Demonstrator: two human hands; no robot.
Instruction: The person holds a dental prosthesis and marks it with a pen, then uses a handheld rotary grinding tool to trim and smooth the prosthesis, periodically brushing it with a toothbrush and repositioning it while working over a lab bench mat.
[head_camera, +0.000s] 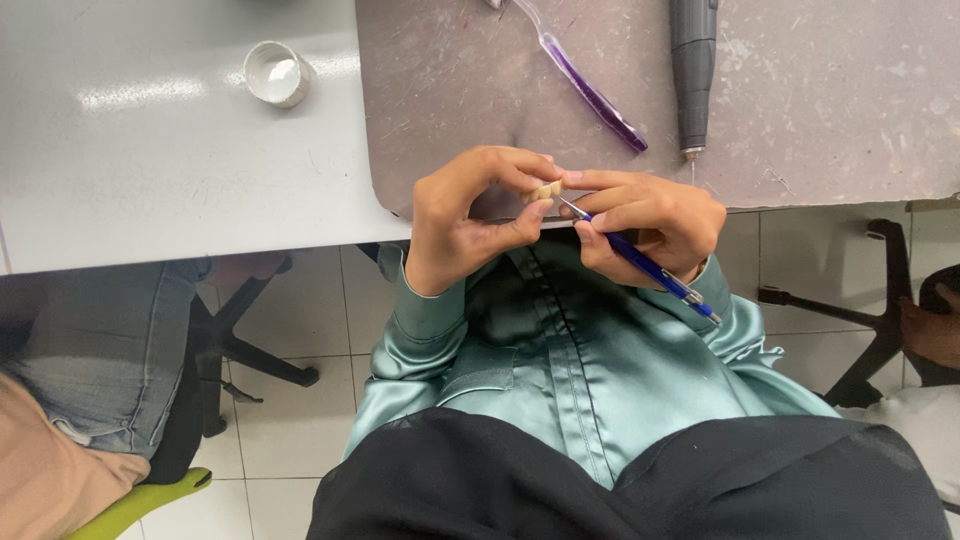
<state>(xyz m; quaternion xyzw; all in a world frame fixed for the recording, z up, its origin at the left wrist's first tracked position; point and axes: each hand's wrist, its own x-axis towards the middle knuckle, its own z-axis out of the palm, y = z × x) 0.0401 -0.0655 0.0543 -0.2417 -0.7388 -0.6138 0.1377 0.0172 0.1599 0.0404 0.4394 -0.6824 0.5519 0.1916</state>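
Black cloth (630, 485) over a green satin shirt; left hand (465, 225) pinches a small beige piece (546, 190) at the table edge (300, 232), right hand (655, 225) holds a blue pen-like tool (650, 268).

small beige piece (546, 190); slanted blue pen-like tool (640, 262).

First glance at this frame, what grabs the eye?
At centre, the left hand pinches a small beige piece at the table edge, while the right hand holds a blue pen-like tool with its tip at the piece. Behind them on the grey mat lie a purple toothbrush and a grey rotary handpiece. A small white cup sits on the table at upper left.
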